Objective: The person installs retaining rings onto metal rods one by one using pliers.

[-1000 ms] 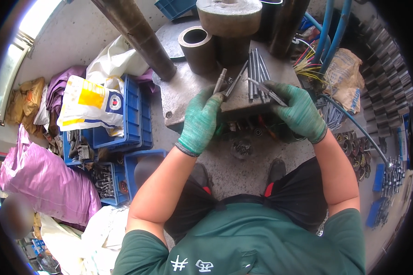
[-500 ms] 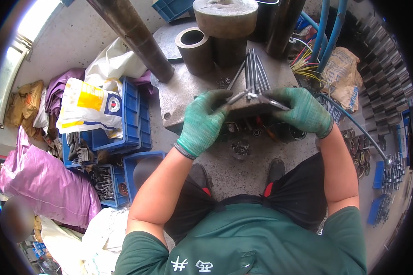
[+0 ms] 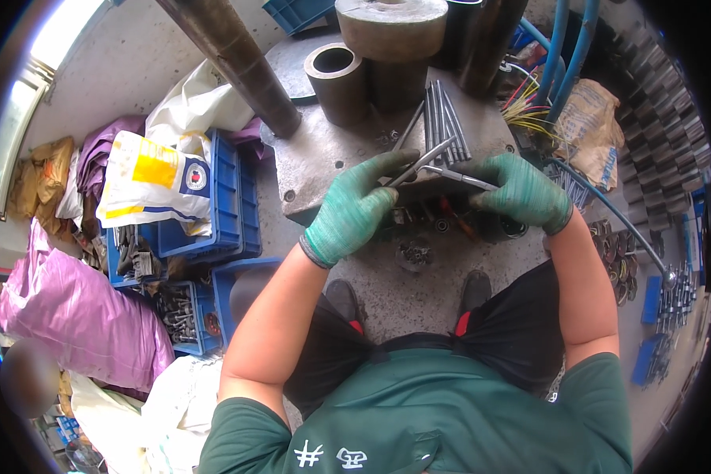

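Note:
My left hand [image 3: 350, 207], in a green knitted glove, is closed round a grey metal rod [image 3: 433, 155] whose free end slants up to the right. In my right hand [image 3: 523, 192], gloved alike, is a pair of slim metal pliers [image 3: 460, 177], their narrow tip pointing left and close to the rod. Whether tip and rod touch I cannot tell. Both hands are over the front edge of a thick metal block [image 3: 312, 178]. On the block, just beyond my hands, several similar rods [image 3: 444, 118] lie side by side. Tiny ring-like parts [image 3: 389, 139] lie left of them.
A hollow metal cylinder [image 3: 334, 83] and a heavy round steel piece [image 3: 391, 35] stand on the block, between thick columns [image 3: 241, 71]. Blue crates [image 3: 233, 197] and a purple sack [image 3: 79, 308] are at left. Blue hoses [image 3: 559, 59] and a brown paper bag [image 3: 588, 130] are at right.
The rod in my left hand has swung its free end upward and away from me. The pliers' tip now shows apart below it. My right hand has barely moved.

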The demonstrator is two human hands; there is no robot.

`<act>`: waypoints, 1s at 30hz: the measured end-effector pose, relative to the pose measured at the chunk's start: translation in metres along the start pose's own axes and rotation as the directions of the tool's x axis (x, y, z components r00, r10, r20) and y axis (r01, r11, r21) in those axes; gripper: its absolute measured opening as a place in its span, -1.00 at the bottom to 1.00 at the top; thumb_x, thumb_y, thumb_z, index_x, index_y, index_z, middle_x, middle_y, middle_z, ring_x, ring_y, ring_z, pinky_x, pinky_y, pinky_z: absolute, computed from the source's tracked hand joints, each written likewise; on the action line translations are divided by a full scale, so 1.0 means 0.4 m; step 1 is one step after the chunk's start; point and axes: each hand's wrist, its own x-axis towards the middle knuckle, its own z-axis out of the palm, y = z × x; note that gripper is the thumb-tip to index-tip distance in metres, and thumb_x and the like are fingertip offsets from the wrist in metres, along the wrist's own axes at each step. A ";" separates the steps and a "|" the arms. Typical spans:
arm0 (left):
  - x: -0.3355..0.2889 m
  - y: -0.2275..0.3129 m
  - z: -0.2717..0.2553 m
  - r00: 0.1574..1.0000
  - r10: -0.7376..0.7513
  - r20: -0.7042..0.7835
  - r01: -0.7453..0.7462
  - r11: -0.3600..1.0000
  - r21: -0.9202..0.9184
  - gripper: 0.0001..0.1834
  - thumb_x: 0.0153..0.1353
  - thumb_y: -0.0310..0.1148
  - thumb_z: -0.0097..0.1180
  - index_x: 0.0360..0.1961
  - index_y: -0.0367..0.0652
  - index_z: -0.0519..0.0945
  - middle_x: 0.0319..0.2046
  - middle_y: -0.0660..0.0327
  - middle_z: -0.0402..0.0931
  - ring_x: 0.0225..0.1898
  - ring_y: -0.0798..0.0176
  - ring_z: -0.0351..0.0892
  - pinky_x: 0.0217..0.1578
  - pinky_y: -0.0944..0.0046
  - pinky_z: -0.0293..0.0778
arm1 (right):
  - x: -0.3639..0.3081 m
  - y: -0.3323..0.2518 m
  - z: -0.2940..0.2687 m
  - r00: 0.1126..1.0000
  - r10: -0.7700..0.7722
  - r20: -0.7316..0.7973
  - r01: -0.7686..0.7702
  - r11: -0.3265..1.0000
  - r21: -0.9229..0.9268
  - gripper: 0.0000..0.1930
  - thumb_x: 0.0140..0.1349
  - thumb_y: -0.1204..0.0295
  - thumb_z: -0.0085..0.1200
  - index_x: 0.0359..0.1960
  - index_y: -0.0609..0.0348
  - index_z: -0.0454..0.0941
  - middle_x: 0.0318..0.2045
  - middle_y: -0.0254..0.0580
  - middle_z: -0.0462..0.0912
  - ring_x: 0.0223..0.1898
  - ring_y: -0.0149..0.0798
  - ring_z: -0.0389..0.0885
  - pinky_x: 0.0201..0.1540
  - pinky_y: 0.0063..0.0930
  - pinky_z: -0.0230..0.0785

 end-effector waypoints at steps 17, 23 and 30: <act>0.014 -0.028 0.024 0.988 -0.138 -0.073 0.108 0.943 -0.315 -0.40 0.27 -0.39 -0.05 0.31 -0.42 0.55 -0.06 0.02 0.76 -0.41 0.40 0.62 -0.41 0.46 0.51 | 0.005 -0.079 0.043 0.970 0.209 0.122 -0.215 0.976 0.042 -0.37 0.21 0.50 0.19 0.39 0.09 0.56 -0.34 -0.21 0.77 -0.62 -0.47 0.61 -0.53 -0.49 0.52; 0.015 -0.026 0.021 0.983 -0.185 0.011 0.169 0.869 -0.466 -0.34 0.20 -0.42 -0.09 0.35 -0.49 0.49 -0.12 -0.04 0.75 -0.62 0.46 0.45 -0.57 0.49 0.38 | 0.005 -0.078 0.043 0.985 0.113 0.131 -0.109 0.993 -0.042 -0.36 0.19 0.48 0.19 0.39 0.18 0.54 -0.05 -0.07 0.82 -0.44 -0.37 0.71 -0.33 -0.44 0.63; 0.018 -0.045 0.022 0.976 -0.213 0.046 0.198 0.776 -0.599 -0.29 0.20 -0.44 -0.13 0.40 -0.51 0.40 -0.18 -0.04 0.72 -0.68 0.43 0.38 -0.62 0.48 0.34 | 0.010 -0.132 0.039 0.907 0.388 0.164 -0.386 0.922 -0.044 -0.35 0.18 0.47 0.21 0.39 0.25 0.53 0.19 0.02 0.73 -0.05 -0.29 0.76 0.08 -0.36 0.62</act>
